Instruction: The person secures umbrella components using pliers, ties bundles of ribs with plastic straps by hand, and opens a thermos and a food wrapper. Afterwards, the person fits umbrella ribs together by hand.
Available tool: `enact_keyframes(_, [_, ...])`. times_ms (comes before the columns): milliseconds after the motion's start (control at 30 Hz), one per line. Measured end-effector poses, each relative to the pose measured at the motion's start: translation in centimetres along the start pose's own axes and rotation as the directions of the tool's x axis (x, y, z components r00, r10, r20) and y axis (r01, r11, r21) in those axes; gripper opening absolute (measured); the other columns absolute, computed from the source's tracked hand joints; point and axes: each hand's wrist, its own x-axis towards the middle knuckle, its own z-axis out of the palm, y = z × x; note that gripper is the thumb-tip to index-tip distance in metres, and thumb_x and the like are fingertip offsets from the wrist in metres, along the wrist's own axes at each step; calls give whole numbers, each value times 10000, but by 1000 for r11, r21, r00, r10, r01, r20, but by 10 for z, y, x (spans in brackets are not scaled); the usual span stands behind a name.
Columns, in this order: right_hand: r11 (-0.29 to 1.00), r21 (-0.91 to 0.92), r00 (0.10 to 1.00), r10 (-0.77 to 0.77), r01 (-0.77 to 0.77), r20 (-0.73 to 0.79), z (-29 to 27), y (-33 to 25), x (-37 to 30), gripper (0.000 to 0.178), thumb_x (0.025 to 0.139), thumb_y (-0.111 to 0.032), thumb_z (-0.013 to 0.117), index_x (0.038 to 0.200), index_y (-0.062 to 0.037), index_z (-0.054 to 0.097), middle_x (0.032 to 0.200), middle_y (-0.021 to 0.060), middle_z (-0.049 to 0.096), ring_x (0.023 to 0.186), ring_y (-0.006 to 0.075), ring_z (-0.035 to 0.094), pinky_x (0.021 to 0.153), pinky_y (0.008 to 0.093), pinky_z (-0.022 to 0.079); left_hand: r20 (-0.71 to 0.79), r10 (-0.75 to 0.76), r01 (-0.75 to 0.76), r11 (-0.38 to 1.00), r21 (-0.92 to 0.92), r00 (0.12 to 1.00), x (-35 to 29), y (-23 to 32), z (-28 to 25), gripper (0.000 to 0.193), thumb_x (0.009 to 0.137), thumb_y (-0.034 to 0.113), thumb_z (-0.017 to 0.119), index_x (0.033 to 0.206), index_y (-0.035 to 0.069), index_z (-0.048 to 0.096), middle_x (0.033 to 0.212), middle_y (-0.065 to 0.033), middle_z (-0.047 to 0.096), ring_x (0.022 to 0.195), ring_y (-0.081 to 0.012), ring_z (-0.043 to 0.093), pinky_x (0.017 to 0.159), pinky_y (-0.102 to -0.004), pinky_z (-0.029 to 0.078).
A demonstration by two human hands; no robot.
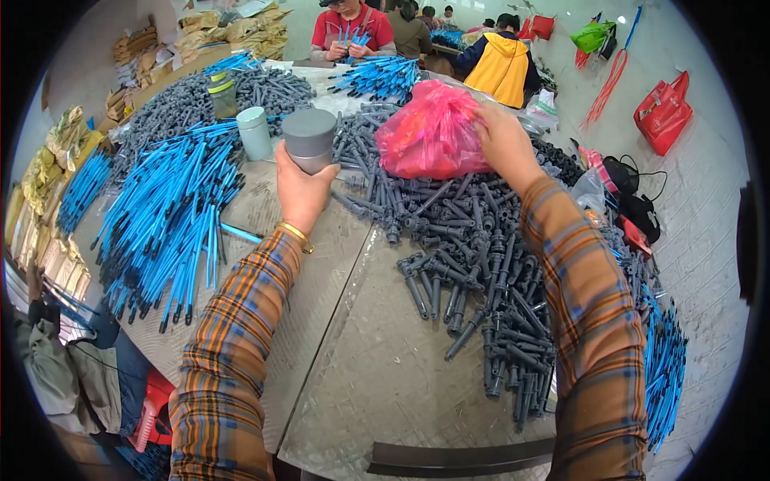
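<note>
Near the upper middle of the frame the left hand (301,192) is wrapped around a grey cylindrical flask (310,140), its grip clenched about the lower body so that the flask stands upright, lifted just above the tabletop (377,377); held by the base like this, its flat cap stays level. To the right of it, the right hand (504,144) rests on a red plastic bag (431,132) that lies on top of a heap of dark grey plastic fittings (473,264). The fingers curl over the bag's right edge, though I cannot tell whether they pinch the film or merely press on it. The fittings spill down the right half of the frame, within easy reach of both plaid sleeves. At the left a loose fan of blue tubes (168,216) lies apart from the grey pieces, so the two kinds are kept sorted. Just left of the flask stands a pale green cup (255,132), with a lidded jar (222,94) behind it. Other people sit at the far end, at the top of the frame.
</note>
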Motion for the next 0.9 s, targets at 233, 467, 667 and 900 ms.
enact_keyframes(233, [988, -73, 987, 139, -134, 79, 37, 4, 17, 231, 827, -188, 555, 1023, -72, 595, 935, 147, 591, 863, 360, 568, 758, 433, 462, -40, 128, -117, 970, 215, 991, 6, -7, 12, 809, 602, 176, 769, 1267, 2, 343, 1184, -197, 490, 1117, -350, 459, 959, -414, 352])
enact_keyframes(467, [989, 96, 994, 110, -109, 2, 11, 2, -15, 192, 830, -165, 582, 996, -79, 628, 879, 163, 586, 822, 347, 581, 721, 402, 473, 27, 767, -763, 632, 137, 641, 0, 99, 63, 590, 683, 132, 685, 1216, 48, 443, 1167, -155, 502, 1105, -353, 442, 961, -445, 330])
enact_keyframes(667, [989, 102, 991, 112, -104, -77, -9, 11, -25, 162, 838, -148, 579, 957, -51, 632, 857, 149, 601, 785, 316, 595, 696, 369, 475, 344, 461, -512, 856, 71, 818, 8, 86, 96, 265, 712, 99, 679, 949, 66, 565, 789, -61, 589, 757, -196, 561, 728, -361, 445])
enact_keyframes(900, [902, 326, 918, 352, -281, -182, -5, 37, -41, 169, 850, -149, 569, 955, -27, 620, 836, 147, 638, 734, 271, 617, 705, 332, 482, 332, 3, 272, 564, -780, 943, -32, 85, 94, 190, 775, 135, 690, 878, 45, 559, 668, 22, 529, 608, -32, 462, 538, -185, 387])
